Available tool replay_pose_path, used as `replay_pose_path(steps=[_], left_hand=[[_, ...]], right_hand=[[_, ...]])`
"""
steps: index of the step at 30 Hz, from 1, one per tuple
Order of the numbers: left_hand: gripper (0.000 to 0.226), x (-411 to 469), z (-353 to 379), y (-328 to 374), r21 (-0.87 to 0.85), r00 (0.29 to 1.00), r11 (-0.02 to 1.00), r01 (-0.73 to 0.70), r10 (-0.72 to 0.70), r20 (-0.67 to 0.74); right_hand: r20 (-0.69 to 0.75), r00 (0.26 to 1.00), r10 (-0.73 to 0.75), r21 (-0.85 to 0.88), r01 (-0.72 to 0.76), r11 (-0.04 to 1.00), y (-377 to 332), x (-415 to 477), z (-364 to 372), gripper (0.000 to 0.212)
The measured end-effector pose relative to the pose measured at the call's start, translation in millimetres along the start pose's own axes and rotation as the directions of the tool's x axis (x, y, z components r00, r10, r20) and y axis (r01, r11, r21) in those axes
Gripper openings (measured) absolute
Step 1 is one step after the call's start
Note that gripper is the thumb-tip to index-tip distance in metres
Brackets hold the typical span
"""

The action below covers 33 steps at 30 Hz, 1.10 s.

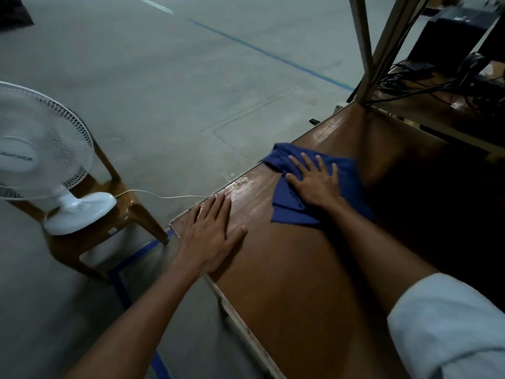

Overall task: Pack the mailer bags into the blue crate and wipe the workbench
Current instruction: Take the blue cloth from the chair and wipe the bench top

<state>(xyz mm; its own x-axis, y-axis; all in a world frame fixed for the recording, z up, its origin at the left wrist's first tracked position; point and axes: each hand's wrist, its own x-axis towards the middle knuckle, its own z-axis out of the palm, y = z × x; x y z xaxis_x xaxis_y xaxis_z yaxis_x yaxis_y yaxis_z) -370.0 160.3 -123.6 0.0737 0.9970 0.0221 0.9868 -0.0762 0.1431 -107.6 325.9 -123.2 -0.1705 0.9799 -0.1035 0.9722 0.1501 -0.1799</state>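
Right hand (314, 184) lies flat with fingers spread, pressing a crumpled dark-blue cloth (291, 213) onto the glossy brown wooden bench (287, 283). Left hand (213, 231) is flat and open too, palm down near the bench's corner, holding nothing. No mailer bags and no blue crate appear in view, so the packing part cannot be judged from here.

Likely trouble: the cloth's far corner sits right at the bench's edge, and a stroke outward could push it over onto the floor. Shiny, wet-looking streaks cross the wood just beyond the left hand's fingertips; a bracing palm may slip there. A sweep toward the back might snag the tangle of black cables (426, 86) beyond the pale upright frame posts (366, 50).

Around the bench the light is dim, and its right side falls into deep shadow. Grey concrete floor (164, 77) carries blue tape lines. A white table fan (41, 149) stands on a brown plastic chair (131, 206), its thin white cord (164, 196) running toward the bench's edge.
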Motion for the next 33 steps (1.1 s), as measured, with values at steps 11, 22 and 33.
replay_pose_path(steps=[11,22,33], left_hand=[[0.089,-28.5,-5.5,-30.8,-0.082,0.997,0.996,0.043,-0.038,0.066],[0.046,-73.2,-25.9,-71.3,-0.589,0.947,0.800,0.116,-0.267,-0.177],[0.062,-47.7,-11.7,-16.4,-0.391,0.994,0.917,-0.076,0.039,-0.102]], right_hand=[[-0.006,0.998,-0.069,0.009,0.069,0.998,-110.9,-38.7,22.3,0.064],[0.014,0.906,-0.424,0.007,0.423,0.906,-189.0,-132.8,44.4,0.056],[-0.056,0.998,0.001,-0.039,-0.003,0.999,-66.6,-212.1,31.7,0.060]])
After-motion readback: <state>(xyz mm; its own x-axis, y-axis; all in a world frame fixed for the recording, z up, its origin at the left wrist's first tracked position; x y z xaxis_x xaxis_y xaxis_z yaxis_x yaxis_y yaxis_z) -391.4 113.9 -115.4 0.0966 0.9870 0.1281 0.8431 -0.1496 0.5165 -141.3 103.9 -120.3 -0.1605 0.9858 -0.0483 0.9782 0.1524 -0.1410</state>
